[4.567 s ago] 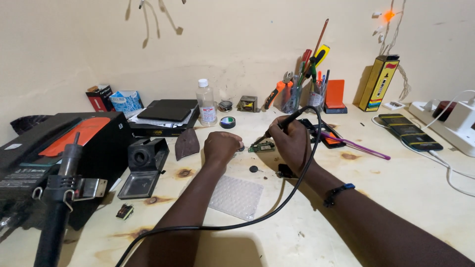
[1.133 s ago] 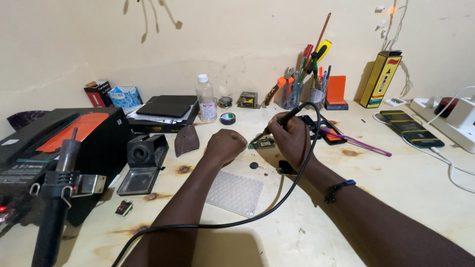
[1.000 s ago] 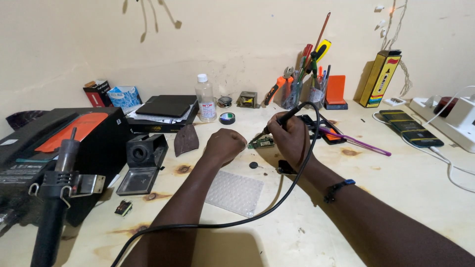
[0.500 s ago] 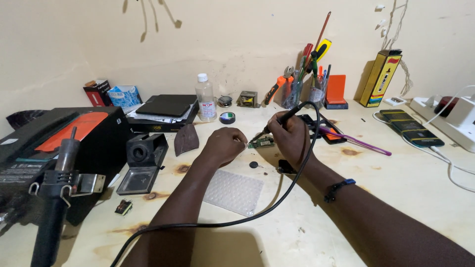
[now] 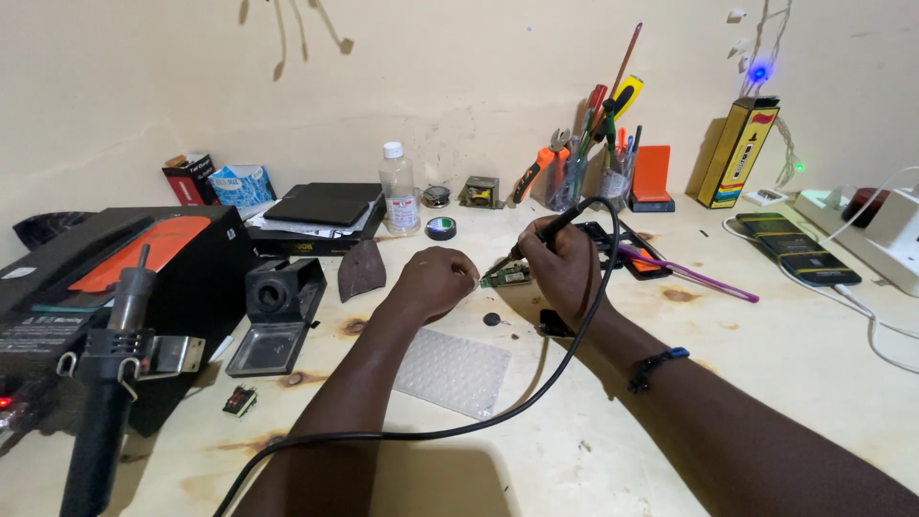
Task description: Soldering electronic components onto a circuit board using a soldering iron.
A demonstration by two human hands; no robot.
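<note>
Circuit board (image 5: 507,277) | between both fists | right hand (image 5: 560,268) clasps soldering iron (image 5: 550,230) | left hand (image 5: 436,280) pins board

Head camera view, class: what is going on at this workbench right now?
A person sits at a wooden workbench. The right hand holds a corded soldering iron like a pen, its tip down at a small green circuit board. The left hand is closed in a fist right beside the board, seemingly steadying it. A piece of bubble wrap lies in front of the hands, and a hot-air station stands at the left.
</note>
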